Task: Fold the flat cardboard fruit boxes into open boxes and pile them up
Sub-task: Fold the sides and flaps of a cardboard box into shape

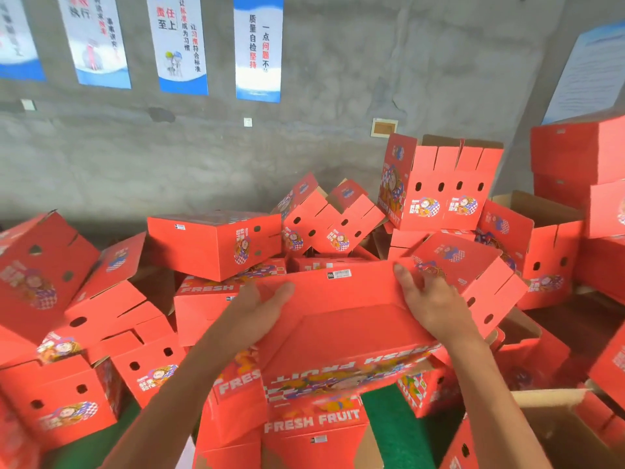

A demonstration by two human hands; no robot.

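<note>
Both hands hold one red fruit box (341, 319) in mid-air at the centre of the view. Left hand (260, 313) lies flat against its left side, fingers straight. Right hand (429, 299) presses its right side, fingers extended over the top panel. Around and below it, folded red boxes (216, 245) lie jumbled in a heap on the green floor (389, 418), reaching back to the grey wall (304, 137) with its posters (258, 49).
</note>
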